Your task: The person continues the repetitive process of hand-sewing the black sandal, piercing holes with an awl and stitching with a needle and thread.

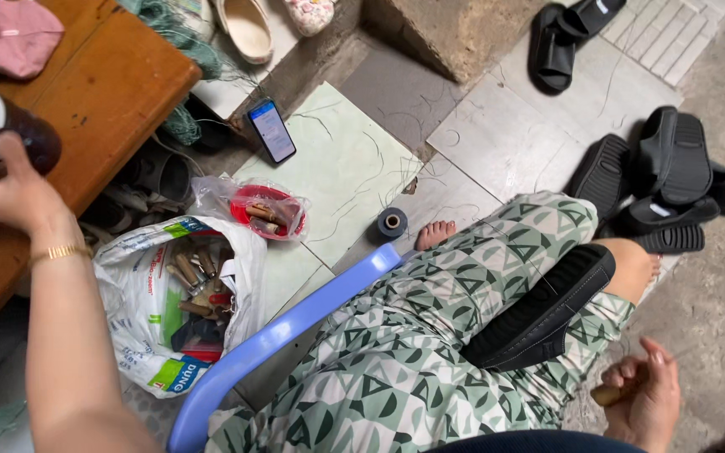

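- White plastic sack with green and blue print [140, 323], open on the floor beside the blue chair.
- Clear plastic bag [249, 205], just behind the sack.
- Lit black smartphone screen [272, 131], flat on a pale tile.

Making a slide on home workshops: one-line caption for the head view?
Seated person's left hand grips a dark bottle; right hand holds a small wooden spool; black sandal sole on lap.

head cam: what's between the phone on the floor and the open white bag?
In the head view, a clear plastic bag holding a red bowl of brown sticks lies between the phone and the white bag; pale floor tile around it.
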